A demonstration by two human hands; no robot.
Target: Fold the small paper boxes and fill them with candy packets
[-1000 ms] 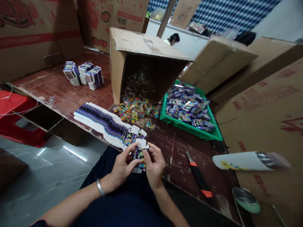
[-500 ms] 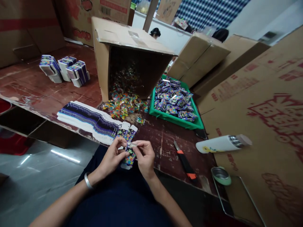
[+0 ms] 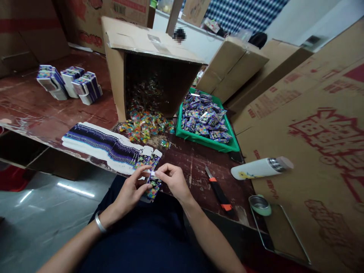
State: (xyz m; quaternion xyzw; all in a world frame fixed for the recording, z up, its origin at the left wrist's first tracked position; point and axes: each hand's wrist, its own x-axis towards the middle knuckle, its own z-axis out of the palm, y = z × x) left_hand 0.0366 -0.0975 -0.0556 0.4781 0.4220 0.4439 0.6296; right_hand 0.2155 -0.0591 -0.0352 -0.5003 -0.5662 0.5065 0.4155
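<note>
A small printed carton, purple with colourful pictures, is held over the table's front edge. My left hand grips it from the left side, fingers curled and thumb on its face. At its upper end, my right hand pinches a white flap between thumb and forefinger. Just beyond my hands lies a long fanned row of flat cartons, with the nearest printed ones face up. Clear packets of coloured candy spill from a cardboard box lying on its side.
A green tray of purple sachets stands right of the box. Nearer are a utility knife, a white bottle and a green-rimmed cup. Bundled cartons stand at the left. Large cardboard walls the right side.
My right hand has moved in closer over the carton's upper end, and its flap sits lower. The left hand's fingers are spread a little wider. The whole view has shifted slightly.
</note>
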